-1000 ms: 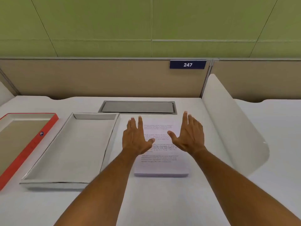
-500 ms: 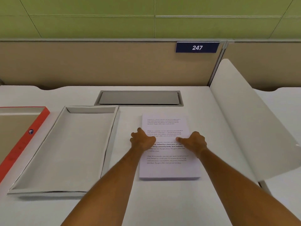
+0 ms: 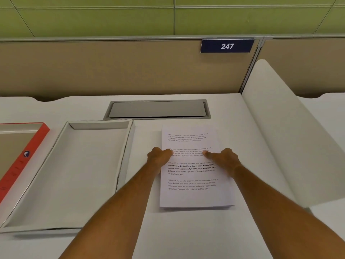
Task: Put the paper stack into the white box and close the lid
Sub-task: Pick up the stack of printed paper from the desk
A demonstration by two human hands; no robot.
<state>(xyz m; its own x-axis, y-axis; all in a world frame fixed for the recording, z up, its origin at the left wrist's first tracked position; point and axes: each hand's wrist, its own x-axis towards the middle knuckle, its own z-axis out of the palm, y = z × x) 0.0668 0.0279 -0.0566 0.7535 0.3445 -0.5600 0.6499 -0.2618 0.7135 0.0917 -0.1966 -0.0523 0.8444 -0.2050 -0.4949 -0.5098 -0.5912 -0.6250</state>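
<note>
1. I am at the first step: taking hold of the paper stack [image 3: 194,169], which lies flat on the white desk [image 3: 186,236], just right of the white box [image 3: 128,146] and not yet inside it.
2. My left hand [image 3: 160,156] curls over the stack's left edge, thumb on the top sheet; my right hand [image 3: 224,158] curls over the right edge, thumb likewise on the printed page. Both are clamped on the stack's sides, though my fingers are hidden, so I cannot tell whether they have got under the bottom sheet.
3. The box stands open and empty beside the stack; what I take for its lid, the red-edged tray [image 3: 37,135], lies further left, partly out of view.
4. Next, I judge, I must pinch the whole stack evenly, lift it level so no sheets fan out or slide, carry it left over the box wall and lower it square.
5. The lid comes after that.
</note>
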